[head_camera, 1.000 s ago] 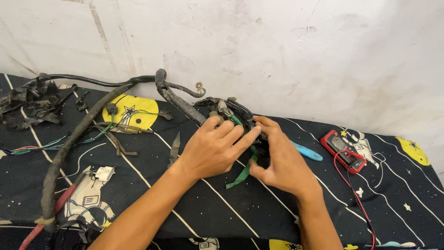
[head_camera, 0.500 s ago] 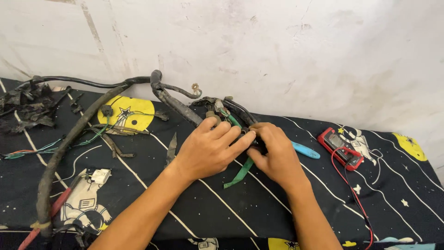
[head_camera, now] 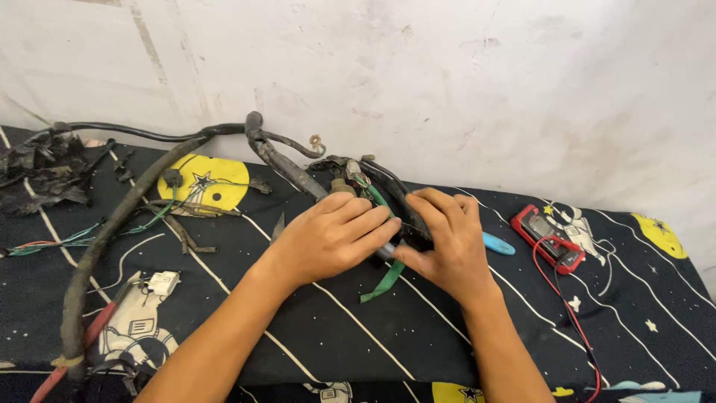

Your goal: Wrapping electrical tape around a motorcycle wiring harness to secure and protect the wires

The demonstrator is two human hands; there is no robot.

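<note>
Up close, both forearms rise from six o'clock and meet at the centre, the left hand (head_camera: 332, 239) curled palm-down with fingers pinching the black wiring harness (head_camera: 294, 173), the right hand (head_camera: 446, 242) gripping the same taped bundle from three o'clock. Since half a second ago the hands have barely shifted, and a loose green tape strip (head_camera: 385, 277) still dangles below them. Farther off, the grimy harness snakes toward ten o'clock across the black patterned cloth (head_camera: 335, 328), with a red multimeter (head_camera: 547, 237) at three o'clock.

hands: 2 (head_camera: 332, 239) | wire harness: 1 (head_camera: 283, 164) | red multimeter: 1 (head_camera: 547, 237) | green tape strip: 1 (head_camera: 384, 280)
</note>
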